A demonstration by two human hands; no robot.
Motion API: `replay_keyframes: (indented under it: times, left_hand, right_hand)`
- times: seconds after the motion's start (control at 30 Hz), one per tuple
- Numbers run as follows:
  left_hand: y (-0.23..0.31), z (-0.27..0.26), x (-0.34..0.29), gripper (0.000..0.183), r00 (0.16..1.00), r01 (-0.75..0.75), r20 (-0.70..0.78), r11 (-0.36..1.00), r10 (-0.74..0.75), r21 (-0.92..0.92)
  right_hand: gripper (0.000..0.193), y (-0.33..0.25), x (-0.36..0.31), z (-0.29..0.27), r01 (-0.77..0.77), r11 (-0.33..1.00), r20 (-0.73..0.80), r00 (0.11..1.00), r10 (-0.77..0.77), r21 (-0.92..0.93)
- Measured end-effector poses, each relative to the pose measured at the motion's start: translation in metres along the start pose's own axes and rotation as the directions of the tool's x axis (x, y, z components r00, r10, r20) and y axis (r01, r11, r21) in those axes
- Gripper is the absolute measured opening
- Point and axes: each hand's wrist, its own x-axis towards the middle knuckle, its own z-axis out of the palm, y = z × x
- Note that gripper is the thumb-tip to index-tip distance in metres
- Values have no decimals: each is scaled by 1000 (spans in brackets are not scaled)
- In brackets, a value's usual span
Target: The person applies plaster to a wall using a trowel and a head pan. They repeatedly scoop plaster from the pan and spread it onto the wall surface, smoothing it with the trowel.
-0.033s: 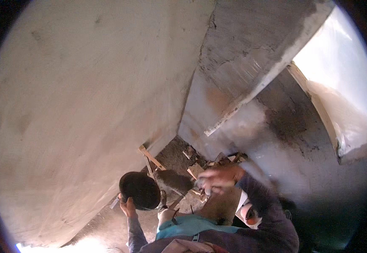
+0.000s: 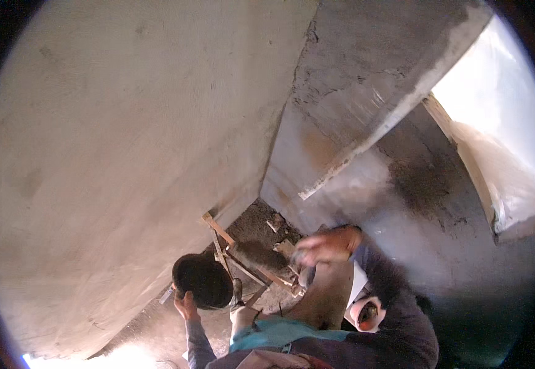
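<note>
My left hand (image 2: 186, 305) grips the rim of a round black bucket (image 2: 203, 281), low beside the left wall. The bucket's mouth tilts toward me, and its inside is too dark to make out. Farther right, my right hand (image 2: 328, 246) is smeared by motion, its fingers curled. What it holds looks like a trowel (image 2: 260, 254), whose dark blurred blade points left toward the bucket. The trowel's handle is mostly hidden by the fingers.
A smooth plastered wall (image 2: 138, 154) fills the left. The right wall (image 2: 347, 203) carries dark damp patches and a pale projecting strip (image 2: 366, 144). Plastic sheeting (image 2: 495, 123) covers an opening. Wooden strips (image 2: 218, 230) and rubble lie below; a white container (image 2: 367, 313) stands by my right arm.
My right hand has shifted slightly right and up, away from the bucket, with the trowel. The bucket in my left hand has barely moved.
</note>
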Motion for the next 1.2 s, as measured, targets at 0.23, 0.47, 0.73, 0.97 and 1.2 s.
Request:
replay_keyframes:
  times: [0.23,0.47,0.73,0.97,1.2]
  left_hand:
    - [-21,9,-28,26,976,122,-196,980,-90,159]
    - [-46,44,-38,34,962,156,-223,987,-160,-36]
    - [-59,59,-44,35,974,202,-113,979,-196,40]
    - [-68,71,-45,32,955,218,-215,975,-202,52]
    - [-85,45,-49,31,931,228,-291,974,-219,-4]
  right_hand:
    - [37,-117,-30,-340,70,946,-543,804,-241,-317]
    - [39,-80,-78,-229,114,981,-883,427,-192,-158]
    - [44,17,129,-340,-300,804,-830,-65,-553,-513]
    - [35,50,244,-425,-434,789,-849,-97,-520,-434]
    - [39,81,241,-421,-491,785,-876,-82,-475,-379]
